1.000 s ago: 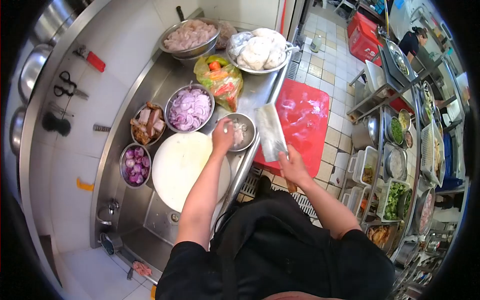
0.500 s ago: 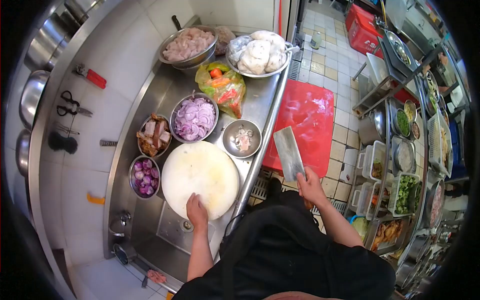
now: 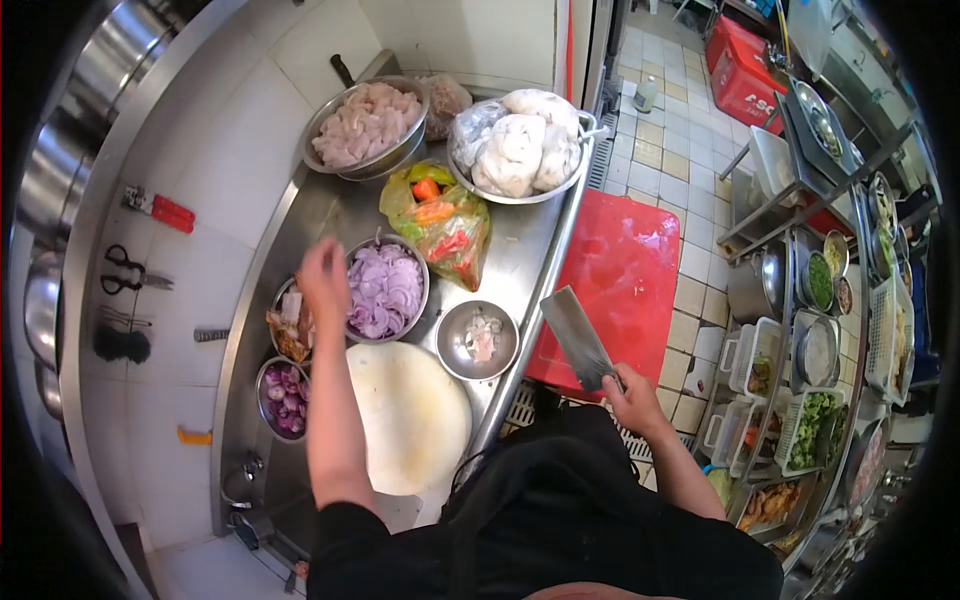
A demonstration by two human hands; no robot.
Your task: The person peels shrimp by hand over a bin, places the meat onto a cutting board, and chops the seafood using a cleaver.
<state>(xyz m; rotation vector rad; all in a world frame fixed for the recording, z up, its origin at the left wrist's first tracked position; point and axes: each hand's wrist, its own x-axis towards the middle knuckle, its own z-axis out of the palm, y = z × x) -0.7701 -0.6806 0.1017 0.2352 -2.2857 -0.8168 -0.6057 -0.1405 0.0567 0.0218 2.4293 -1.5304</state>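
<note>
The person's right hand was wrapped firmly round a broad grey rectangular steel cleaver, mostly hiding its grip; blade slanted up and left of those fingers, overlapping the flat red rectangular board in view. Left hand was blurred, fingers seemingly part-bent; couldn't tell how far open, or if they held anything. Thinly sliced pale-purple onions sat just right of the left fingers, browned meat chunks just nearer the body and left; contact unclear. Thick round cream chopping block lay nearer the body, right of the left fingers, partly under the bare left forearm.

Risks, judged: a low forearm could tip the small round purple onions beside it. A careless right-wrist swing left could knock the shallow round steel bowl near the blade, spilling its pale scraps. Loosened right fingers could drop the cleaver.
</note>
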